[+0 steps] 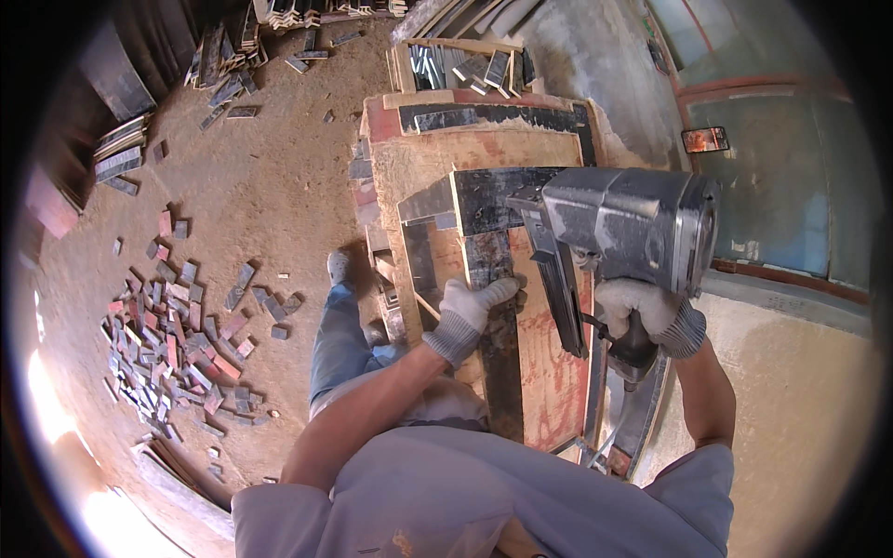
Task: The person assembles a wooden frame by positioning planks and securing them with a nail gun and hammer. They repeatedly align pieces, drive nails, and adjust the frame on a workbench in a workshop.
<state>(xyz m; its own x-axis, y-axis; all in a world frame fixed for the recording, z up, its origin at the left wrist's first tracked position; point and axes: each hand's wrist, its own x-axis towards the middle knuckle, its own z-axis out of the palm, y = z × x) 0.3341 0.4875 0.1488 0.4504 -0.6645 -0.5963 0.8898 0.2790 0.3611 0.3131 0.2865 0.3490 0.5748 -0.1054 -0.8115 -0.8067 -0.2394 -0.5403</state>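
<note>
Nail gun (633, 228): Hung over the right part of the desk (549, 149), with the nose near the dark crosspiece (479, 205); could not tell touching from just apart.
Right hand (637, 302): Gloved, and closed around the grip beneath the bulky body.
Left hand (465, 312): Gloved, and laid on the long plank (502, 372), with the thumb stretched across the top face; could not tell a full clasp from a simple press.
Steady work: Called, in all likelihood, for the nose set square and flush on the wood, even pressure behind the heavy tool, plank and crosspiece held without rocking, and the left hand well clear of the firing line.
Frame wood: Dark and scuffed on the faces, pale and raw along the cut edges, flat and straight-sided.
Desk top: Tan and rough, with reddish stains.
Gloves: Off-white and knitted, with grey ribbed cuffs.
Crate (402, 70): Stood at the far end, filled with shiny metal strips and small wooden pieces.
Block pile (186, 325): Lay scattered on the dusty brown floor (279, 205) at left, in short black and reddish rectangles.
</note>
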